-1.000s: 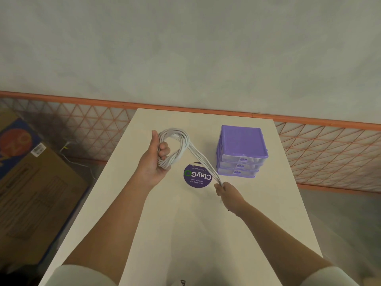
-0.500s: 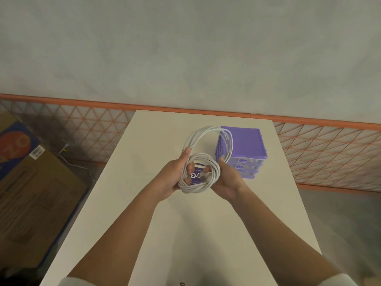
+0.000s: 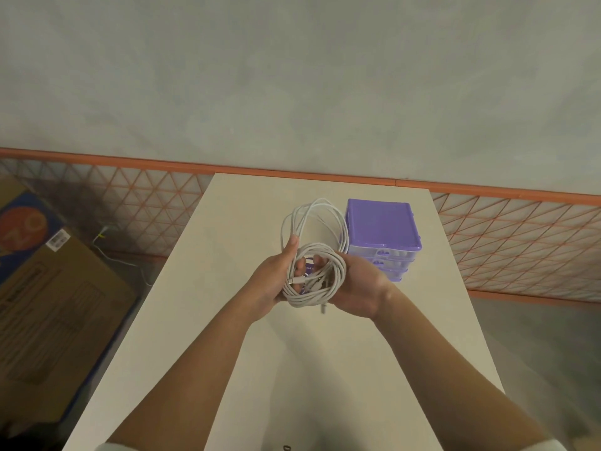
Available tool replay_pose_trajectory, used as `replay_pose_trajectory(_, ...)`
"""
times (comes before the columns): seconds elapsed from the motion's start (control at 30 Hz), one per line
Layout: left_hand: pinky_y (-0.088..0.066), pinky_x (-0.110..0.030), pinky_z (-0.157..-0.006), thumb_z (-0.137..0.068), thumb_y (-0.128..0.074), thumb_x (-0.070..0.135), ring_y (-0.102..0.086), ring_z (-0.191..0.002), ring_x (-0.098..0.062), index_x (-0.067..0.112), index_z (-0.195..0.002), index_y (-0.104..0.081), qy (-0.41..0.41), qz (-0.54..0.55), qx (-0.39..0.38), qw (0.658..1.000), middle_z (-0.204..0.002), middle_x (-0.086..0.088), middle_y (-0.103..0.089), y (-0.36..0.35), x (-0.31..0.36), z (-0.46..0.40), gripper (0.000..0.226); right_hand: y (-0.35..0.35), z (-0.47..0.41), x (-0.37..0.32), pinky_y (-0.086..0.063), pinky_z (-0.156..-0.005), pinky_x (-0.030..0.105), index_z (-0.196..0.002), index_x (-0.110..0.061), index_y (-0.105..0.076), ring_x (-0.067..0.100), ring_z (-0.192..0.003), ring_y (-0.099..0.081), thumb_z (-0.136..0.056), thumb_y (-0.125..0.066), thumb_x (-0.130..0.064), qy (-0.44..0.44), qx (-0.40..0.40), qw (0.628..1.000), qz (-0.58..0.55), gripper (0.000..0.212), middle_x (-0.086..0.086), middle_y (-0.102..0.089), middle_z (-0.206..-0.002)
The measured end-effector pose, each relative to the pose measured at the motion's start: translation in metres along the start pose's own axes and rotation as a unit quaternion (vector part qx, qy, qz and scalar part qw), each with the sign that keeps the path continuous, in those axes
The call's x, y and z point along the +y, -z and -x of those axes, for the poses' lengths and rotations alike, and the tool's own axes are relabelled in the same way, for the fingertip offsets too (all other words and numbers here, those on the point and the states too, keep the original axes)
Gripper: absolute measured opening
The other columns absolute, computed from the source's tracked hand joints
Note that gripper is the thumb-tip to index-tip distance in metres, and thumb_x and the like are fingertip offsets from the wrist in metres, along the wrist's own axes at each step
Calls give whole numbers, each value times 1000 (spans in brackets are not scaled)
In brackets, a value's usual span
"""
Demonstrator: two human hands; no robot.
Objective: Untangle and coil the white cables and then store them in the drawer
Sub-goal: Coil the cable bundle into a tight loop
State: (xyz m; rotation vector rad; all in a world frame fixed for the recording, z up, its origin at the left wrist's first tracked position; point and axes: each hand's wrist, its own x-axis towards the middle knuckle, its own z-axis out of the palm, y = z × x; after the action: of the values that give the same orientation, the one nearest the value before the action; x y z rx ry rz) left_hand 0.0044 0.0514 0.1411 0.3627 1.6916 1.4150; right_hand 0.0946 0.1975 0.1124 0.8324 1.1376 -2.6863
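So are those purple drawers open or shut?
Shut: every front of the purple drawer unit sits flush in the stack, none pulled out.

This looks like a plain storeroom or back room rather than a home: a bare grey plaster wall (image 3: 292,76) rises behind a narrow white counter (image 3: 227,320), with an orange rail (image 3: 130,161) and orange triangle-patterned mesh (image 3: 520,249) along its base. On the floor to the left lies a large flattened cardboard box (image 3: 55,304) with a barcode label, beside a loose white cord (image 3: 113,255). On the counter stands a small purple drawer unit (image 3: 380,226).
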Motion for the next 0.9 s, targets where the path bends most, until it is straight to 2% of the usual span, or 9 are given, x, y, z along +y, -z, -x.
replay_pose_trajectory(0.1,-34,-24,-53,-86,-37,76,-40,-50,-13,23,-65,-46,2,-7,-4,1000,-60,2,-43,1,-1,-1,58,-1,2,-5,-48,-95,41,-109,-7,-65,26,-96,-63,-105,-37,-35,18,64,989,130,40,13,-67,-107)
replay_pose_trajectory(0.2,-34,-24,-53,-87,-39,75,-40,-51,-13,23,-66,-48,9,2,-8,1000,-60,3,-44,1,-2,-2,57,4,4,-8,-46,-76,33,-96,-11,-70,21,-78,-60,-104,-35,-46,44,91,966,238,50,9,-71,-90)
replay_pose_trajectory(0.27,-35,-23,-53,-88,-39,73,-41,-50,-12,23,-65,-50,10,5,-7,1000,-60,5,-46,0,-3,-2,56,5,6,-8,-45,-64,29,-92,-6,-67,20,-68,-54,-105,-34,-42,54,69,977,195,50,9,-64,-78)
replay_pose_trajectory(0.37,-38,-22,-53,-89,-40,71,-45,-49,-11,23,-64,-52,10,4,2,1000,-59,6,-48,-3,-4,-3,55,10,3,-9,-55,-78,37,-123,10,-57,31,-92,-59,-105,-37,-36,60,62,992,97,53,21,-62,-104)
replay_pose_trajectory(0.43,-39,-22,-53,-89,-39,71,-46,-49,-11,22,-66,-51,9,-6,10,1000,-56,5,-49,-4,-3,-3,56,10,5,-9,-56,-79,37,-129,7,-53,33,-98,-57,-104,-40,-34,52,65,995,56,50,22,-58,-114)
replay_pose_trajectory(0.6,-40,-23,-55,-92,-39,68,-50,-48,-8,21,-65,-56,-2,-12,30,999,-56,6,-54,-6,-3,-4,56,10,12,-9,-60,-61,34,-124,6,-56,28,-74,-65,-102,-46,-19,21,54,997,-58,35,20,-63,-102)
replay_pose_trajectory(0.7,-49,-26,-66,-92,-39,68,-63,-60,-8,23,-75,-71,1,-18,30,999,-68,6,-70,-9,-4,-7,58,7,13,-4,-56,-80,40,-127,7,-56,32,-91,-57,-98,-42,-16,-14,11,1000,-9,40,23,-57,-117)
replay_pose_trajectory(0.8,-47,-25,-67,-91,-41,68,-62,-59,-9,23,-72,-69,-6,-22,36,999,-68,8,-68,-8,-3,-8,56,6,14,-1,-49,-64,32,-110,-11,-62,23,-81,-57,-94,-42,-21,-53,9,998,43,28,13,-58,-106)
replay_pose_trajectory(0.9,-40,-22,-56,-91,-40,68,-54,-48,-7,21,-70,-57,-35,-45,46,997,-59,9,-56,-4,-3,-10,54,4,16,-1,-45,-76,36,-111,-15,-65,26,-91,-57,-99,-38,-41,-60,-5,996,64,39,12,-60,-110)
